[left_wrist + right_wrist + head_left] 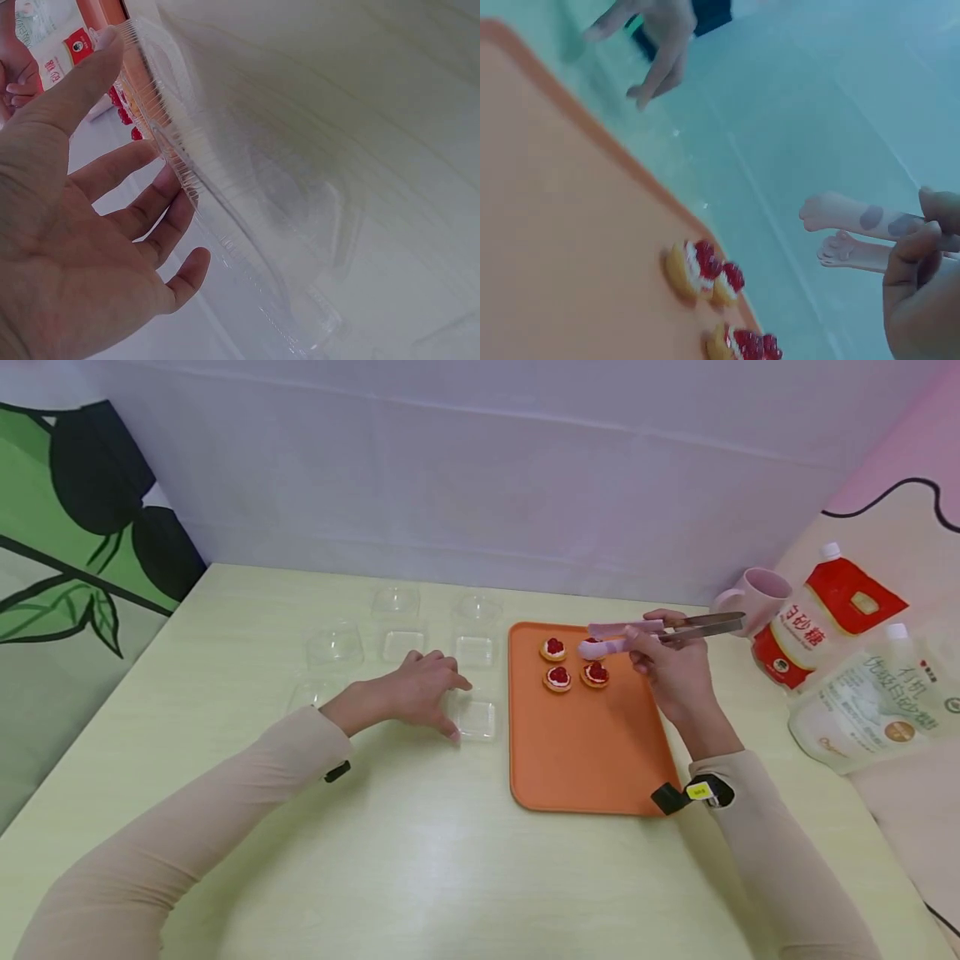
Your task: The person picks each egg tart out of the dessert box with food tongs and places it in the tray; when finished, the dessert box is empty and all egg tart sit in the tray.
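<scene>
My left hand [422, 692] is at the left side of an opened clear plastic box [476, 720], thumb and fingers spread. In the left wrist view its fingertips [169, 180] touch the edge of the see-through plastic [225, 214]. My right hand [670, 668] grips metal tongs [701, 625] with pink paw-shaped tips over the orange tray [585, 760]. The tips are apart, with nothing visible between them in the right wrist view. Several small berry-topped tarts [557, 678] sit on the tray's far half; the tongs partly cover one.
More clear plastic boxes [403, 643] stand with lids raised behind and left of my left hand. Right of the tray are a pink mug [759, 597], a red-and-white sugar bag [817, 618] and a pale spouted pouch [870, 710]. A curtained wall [480, 485] borders the table's back.
</scene>
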The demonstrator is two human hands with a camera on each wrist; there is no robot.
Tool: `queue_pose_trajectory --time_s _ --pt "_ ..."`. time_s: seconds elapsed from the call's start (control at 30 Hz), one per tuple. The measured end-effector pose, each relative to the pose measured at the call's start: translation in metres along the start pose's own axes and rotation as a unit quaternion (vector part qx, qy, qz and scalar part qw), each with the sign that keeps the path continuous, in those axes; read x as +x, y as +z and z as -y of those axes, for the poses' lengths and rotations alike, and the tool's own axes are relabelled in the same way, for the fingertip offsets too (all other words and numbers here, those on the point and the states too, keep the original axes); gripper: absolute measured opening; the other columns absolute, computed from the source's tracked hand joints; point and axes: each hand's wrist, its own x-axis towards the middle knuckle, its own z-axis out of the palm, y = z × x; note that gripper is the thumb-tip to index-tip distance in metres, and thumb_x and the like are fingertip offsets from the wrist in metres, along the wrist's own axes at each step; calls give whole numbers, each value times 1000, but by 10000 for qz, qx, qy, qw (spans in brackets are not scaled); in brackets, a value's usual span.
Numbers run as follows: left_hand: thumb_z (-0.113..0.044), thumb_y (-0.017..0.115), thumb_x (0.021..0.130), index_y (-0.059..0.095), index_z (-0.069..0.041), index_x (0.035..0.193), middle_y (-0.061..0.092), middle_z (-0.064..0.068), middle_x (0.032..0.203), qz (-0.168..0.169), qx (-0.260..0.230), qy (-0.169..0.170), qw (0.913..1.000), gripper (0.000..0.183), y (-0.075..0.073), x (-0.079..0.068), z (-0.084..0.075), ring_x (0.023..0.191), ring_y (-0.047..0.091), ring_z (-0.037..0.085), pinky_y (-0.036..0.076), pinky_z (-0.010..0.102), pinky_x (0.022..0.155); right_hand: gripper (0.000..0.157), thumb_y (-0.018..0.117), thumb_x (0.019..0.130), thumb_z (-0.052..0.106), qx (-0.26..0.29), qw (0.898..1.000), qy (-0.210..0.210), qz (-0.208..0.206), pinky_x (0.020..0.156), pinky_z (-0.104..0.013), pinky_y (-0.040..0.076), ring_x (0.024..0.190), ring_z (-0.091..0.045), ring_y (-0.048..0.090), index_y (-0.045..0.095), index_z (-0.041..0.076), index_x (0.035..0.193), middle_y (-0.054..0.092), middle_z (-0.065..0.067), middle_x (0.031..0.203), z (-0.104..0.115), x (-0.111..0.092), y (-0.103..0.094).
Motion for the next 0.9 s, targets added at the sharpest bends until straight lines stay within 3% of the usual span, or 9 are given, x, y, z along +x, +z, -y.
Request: queue_pose_trajectory --time_s 0.23,0.4,0.5,0.57,0.73,0.9 --pt "-47 86 73 61 -13 138 59 8 114 12 -52 -6 10000 77 0 -1 -1 109 47 27 32 49 98 24 72 89 5 1402 9861 861 238 54 -20 42 63 -14 50 62 16 107 61 -2 84 14 -7 4" --pt "-47 86 73 60 -14 138 58 8 113 13 -94 -36 9999 78 0 -1 0 108 47 26 31 49 98 14 67 93 4 2339 9633 1127 682 54 -21 42 65 -16 47 66 11 104 60 -4 85 26 -11 4" --pt "-47 86 73 61 -13 138 58 7 112 9 -120 -27 9999 77 0 -1 0 108 47 26 31 49 99 13 62 95 4 2879 9462 1091 999 58 -23 47 69 -18 51 68 6 107 63 -8 91 33 -13 2" --pt "-47 86 73 61 -13 138 58 8 112 9 -122 -24 9999 77 0 -1 1 108 47 26 31 50 99 19 62 97 8 2962 9418 949 1278 64 -25 50 75 -20 55 66 5 114 63 -9 98 36 -15 1" --pt "-47 86 73 60 -13 138 58 8 112 19 -100 -49 9999 78 0 -1 1 108 47 26 31 50 99 52 70 92 26 3047 9248 345 2253 86 -29 52 99 -25 58 52 5 136 56 -12 122 38 -18 0" --pt "-47 87 73 60 -13 138 58 8 112 32 -145 -42 9999 78 -1 -3 0 109 47 26 31 50 99 73 78 84 33 3365 8837 -131 3250 95 -34 49 114 -29 54 45 2 141 50 -15 133 34 -15 3"
